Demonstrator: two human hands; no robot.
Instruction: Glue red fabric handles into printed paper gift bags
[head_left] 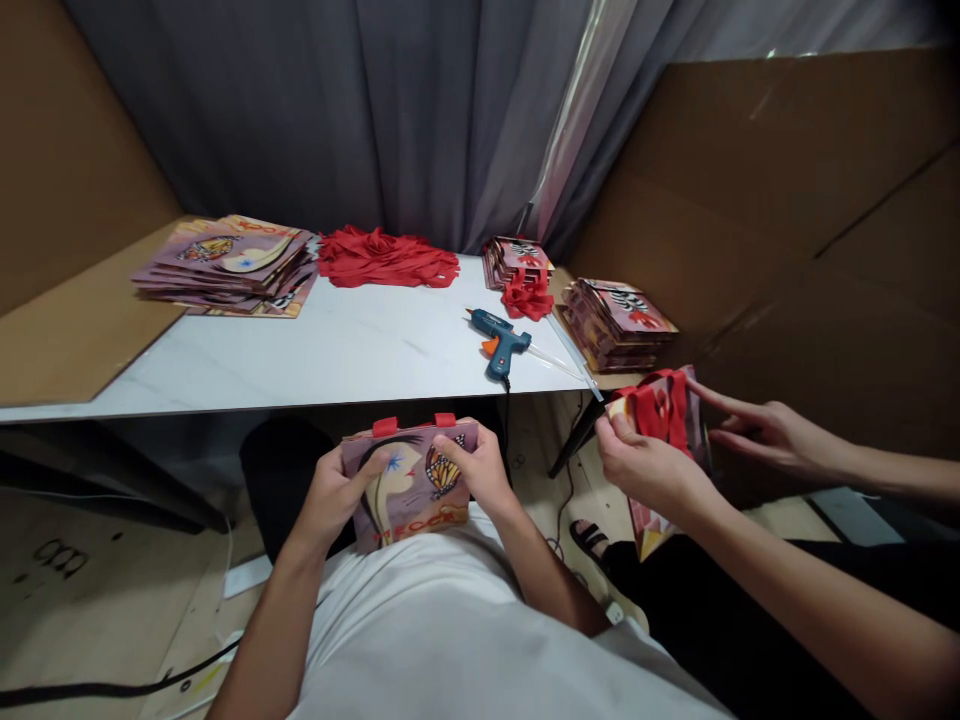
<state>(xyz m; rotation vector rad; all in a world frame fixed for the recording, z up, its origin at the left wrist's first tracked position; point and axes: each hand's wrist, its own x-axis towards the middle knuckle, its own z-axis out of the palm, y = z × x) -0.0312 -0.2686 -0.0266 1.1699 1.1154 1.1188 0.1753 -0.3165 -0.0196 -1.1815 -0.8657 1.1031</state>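
Observation:
A flat printed paper bag (409, 490) with a butterfly and a drawn face rests against my lap. Two red ribbon ends (415, 424) stand up over its top edge. My left hand (346, 490) grips its left side, thumb on the front. On the right side my right hand (480, 465) holds it the same way, thumb near the butterfly. The fingers behind the bag are hidden. On the table beyond, a blue glue gun (499, 340) with an orange trigger lies on its side, its clear glue stick pointing right.
On the white table (360, 350) are a stack of printed bags (232, 262), a heap of red ribbons (386, 257) and more bag stacks (619, 322) at right. A co-worker's hands (652, 460) hold another bag with red ribbons close by. Cardboard panels (810, 220) flank the table.

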